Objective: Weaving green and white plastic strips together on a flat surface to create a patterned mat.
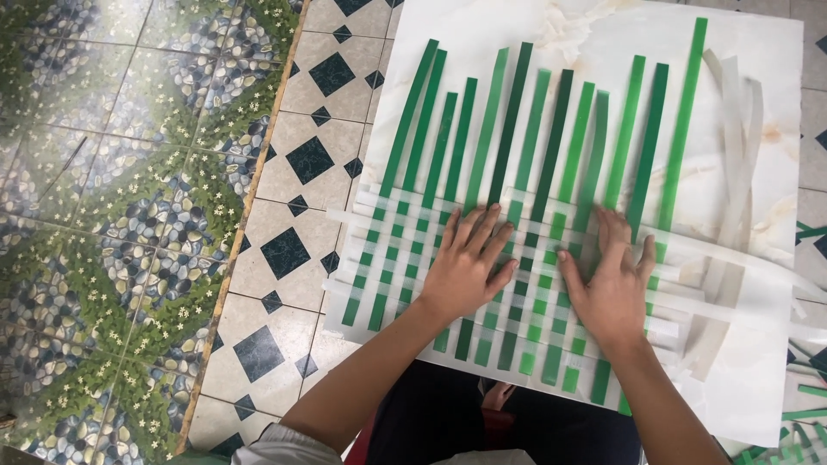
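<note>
Both hands flat, palms down, fingers spread and extended on the woven patch (482, 284) of green and translucent white strips; nothing pinched or clamped in either. Left hand (469, 267) pressing on the patch centre, fingertips pointing away from the body and slightly toward the right hand. Right hand (610, 284) just beside it, not touching, sitting at the patch's right margin where the weave ends. Key relation: green strips (508, 129) running lengthwise straight out ahead of the fingertips, fanning a little, free ends well beyond both hands on the pale marbled board (775, 112). White cross strips (379, 207) lying at right angles to that, passing under both palms, long axis left-to-right across the hands. Loose white strip tails (732, 267) trailing out past the right hand's little-finger side, so right hand clearly nearer to those free ends; left hand well apart from them, with the woven area between. Spare white strips (741, 112) lying ahead and outboard of the right hand, roughly parallel to the greens. Board resting partly over the lap, patterned tiled floor (293, 172) outboard of the left hand. A few more green offcuts (810, 232) far outboard of the right hand, at frame edge, details unclear.
</note>
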